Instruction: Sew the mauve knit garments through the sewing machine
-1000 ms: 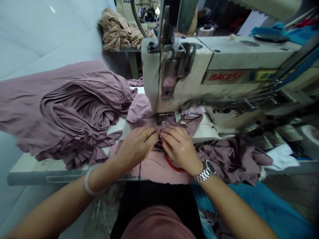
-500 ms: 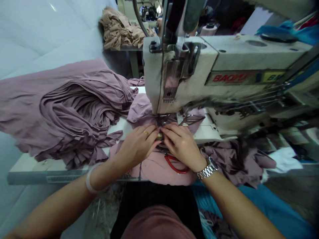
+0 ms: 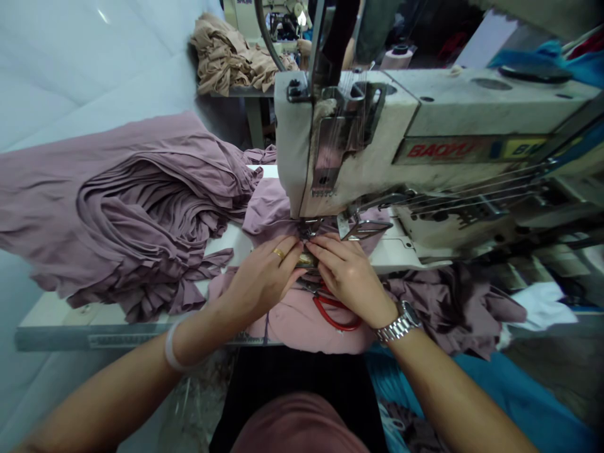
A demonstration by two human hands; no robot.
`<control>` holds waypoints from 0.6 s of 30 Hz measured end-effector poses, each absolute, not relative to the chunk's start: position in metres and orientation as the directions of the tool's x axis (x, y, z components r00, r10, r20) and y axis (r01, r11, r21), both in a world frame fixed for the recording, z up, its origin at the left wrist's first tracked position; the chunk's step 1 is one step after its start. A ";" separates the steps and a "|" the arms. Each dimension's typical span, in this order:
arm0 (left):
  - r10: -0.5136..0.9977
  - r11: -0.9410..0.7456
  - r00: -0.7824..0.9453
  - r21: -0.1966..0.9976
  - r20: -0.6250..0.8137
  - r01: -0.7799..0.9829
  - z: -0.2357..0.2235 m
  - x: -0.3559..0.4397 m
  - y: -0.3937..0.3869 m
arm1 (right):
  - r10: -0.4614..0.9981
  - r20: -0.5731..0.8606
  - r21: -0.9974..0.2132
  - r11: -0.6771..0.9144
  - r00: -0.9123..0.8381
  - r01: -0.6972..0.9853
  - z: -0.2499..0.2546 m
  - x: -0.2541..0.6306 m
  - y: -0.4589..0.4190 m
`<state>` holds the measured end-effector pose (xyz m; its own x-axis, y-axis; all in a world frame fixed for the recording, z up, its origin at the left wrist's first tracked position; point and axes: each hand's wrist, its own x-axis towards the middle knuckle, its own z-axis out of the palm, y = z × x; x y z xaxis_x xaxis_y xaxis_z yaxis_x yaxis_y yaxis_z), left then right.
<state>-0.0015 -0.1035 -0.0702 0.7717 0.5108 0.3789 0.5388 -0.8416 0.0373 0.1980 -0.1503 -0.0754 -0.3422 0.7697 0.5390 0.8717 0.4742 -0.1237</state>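
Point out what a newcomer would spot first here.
The big cream sewing machine fills the upper right. A heap of mauve fabric lies on the left of the table. At centre, the left hand and right hand press cloth under the needle area, with red-handled scissors just below.

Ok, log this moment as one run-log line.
left hand: on mauve knit fabric | right hand: on same fabric, above red-handled scissors | both hands: just before sewing machine presser foot
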 end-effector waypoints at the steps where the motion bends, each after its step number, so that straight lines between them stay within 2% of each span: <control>1: 0.513 -0.840 0.767 0.039 0.385 0.541 -0.070 -0.001 -0.104 | 0.774 0.534 -0.122 0.469 -0.341 0.875 -0.075 0.198 -0.150; 5: 0.510 -0.840 0.763 0.037 0.396 0.542 -0.069 0.000 -0.104 | 0.783 0.518 -0.091 0.450 -0.343 0.888 -0.073 0.198 -0.150; 12: 0.487 -0.844 0.778 -0.017 0.398 0.536 -0.069 0.006 -0.105 | 0.702 0.470 0.164 0.526 -0.535 0.834 -0.071 0.194 -0.153; 15: 0.499 -0.847 0.787 0.012 0.364 0.531 -0.066 0.006 -0.105 | 0.694 0.468 0.107 0.570 -0.547 0.814 -0.074 0.209 -0.152; 18: 0.507 -0.862 0.809 0.169 0.298 0.478 -0.048 -0.004 -0.089 | 0.766 0.436 -0.057 0.549 -0.474 0.834 -0.071 0.238 -0.138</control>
<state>-0.0041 -0.0891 -0.0478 0.8088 0.5072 0.2976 0.4781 -0.8618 0.1693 0.2382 -0.1385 -0.0713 -0.4735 0.7655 0.4356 0.8341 0.5486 -0.0574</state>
